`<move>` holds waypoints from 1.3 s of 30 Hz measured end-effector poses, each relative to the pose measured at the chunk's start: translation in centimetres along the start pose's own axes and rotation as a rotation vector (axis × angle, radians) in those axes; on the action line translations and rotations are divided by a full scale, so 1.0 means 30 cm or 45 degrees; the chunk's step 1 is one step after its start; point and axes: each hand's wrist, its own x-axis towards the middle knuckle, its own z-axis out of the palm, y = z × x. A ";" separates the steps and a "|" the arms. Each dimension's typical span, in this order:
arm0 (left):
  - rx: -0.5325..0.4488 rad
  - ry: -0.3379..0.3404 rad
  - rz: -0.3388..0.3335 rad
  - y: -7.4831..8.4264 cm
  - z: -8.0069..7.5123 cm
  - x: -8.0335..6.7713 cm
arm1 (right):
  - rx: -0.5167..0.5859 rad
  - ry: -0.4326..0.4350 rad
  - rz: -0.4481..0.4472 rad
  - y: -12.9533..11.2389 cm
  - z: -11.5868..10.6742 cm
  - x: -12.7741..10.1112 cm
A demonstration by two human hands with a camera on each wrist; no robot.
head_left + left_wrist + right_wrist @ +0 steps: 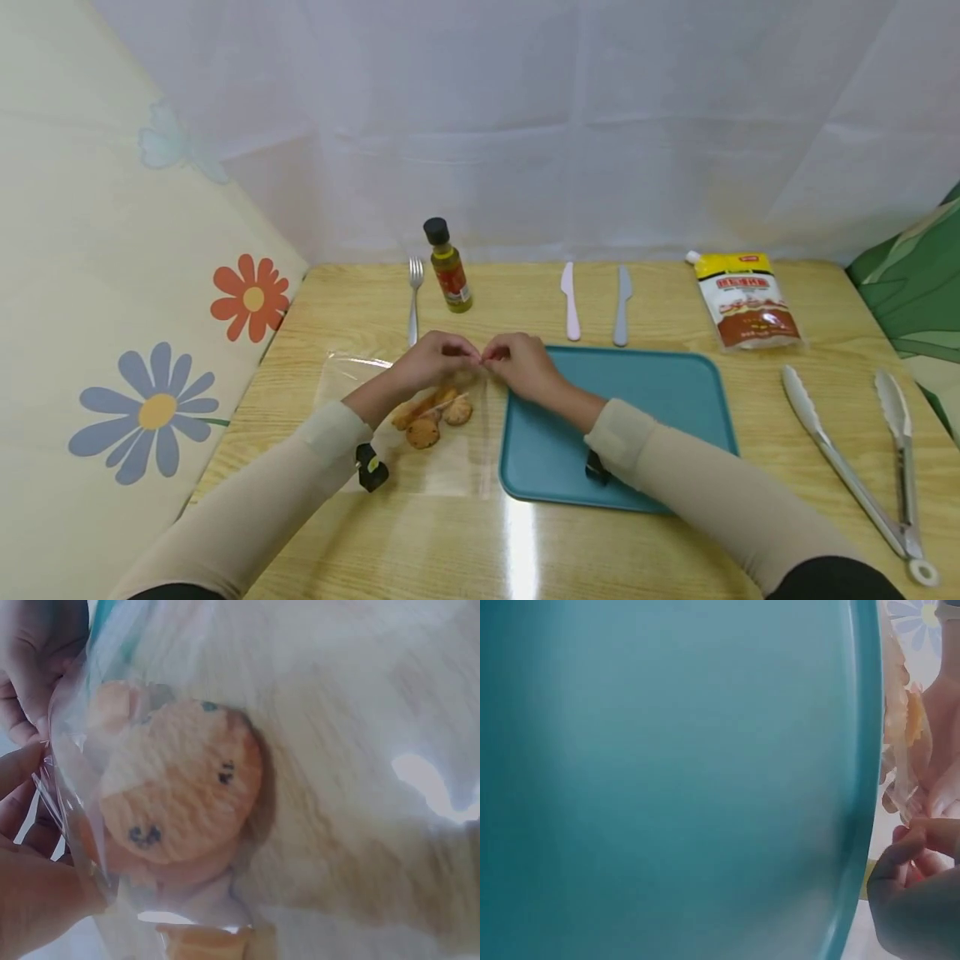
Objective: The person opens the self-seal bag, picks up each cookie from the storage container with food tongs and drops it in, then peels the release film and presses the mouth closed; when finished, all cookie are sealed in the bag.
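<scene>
A clear plastic bag (442, 475) lies on the left of the table with several round cookies (180, 784) and other baked pieces inside. Dark specks dot the top cookie. At the bag's upper right edge, my left hand (433, 362) pinches the film between thumb and fingers. Fingertip to fingertip with it, my right hand (525, 367) pinches the same edge, as the right wrist view also shows. Directly right of the bag is a teal tray (622, 392), with my right wrist above it.
Behind the hands stand a fork (414, 300), a bottle with a black cap (450, 271), a pink knife (571, 304) and a grey knife (622, 307). Farther right are a spouted pouch (750, 304) and metal tongs (855, 475).
</scene>
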 end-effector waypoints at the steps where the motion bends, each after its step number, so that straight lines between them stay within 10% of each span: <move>1: 0.001 0.008 -0.001 -0.001 0.000 0.000 | 0.013 -0.005 0.006 -0.002 -0.001 -0.001; 39: -0.053 -0.003 -0.036 0.003 -0.007 -0.020 | 0.045 -0.023 0.008 -0.012 -0.009 0.006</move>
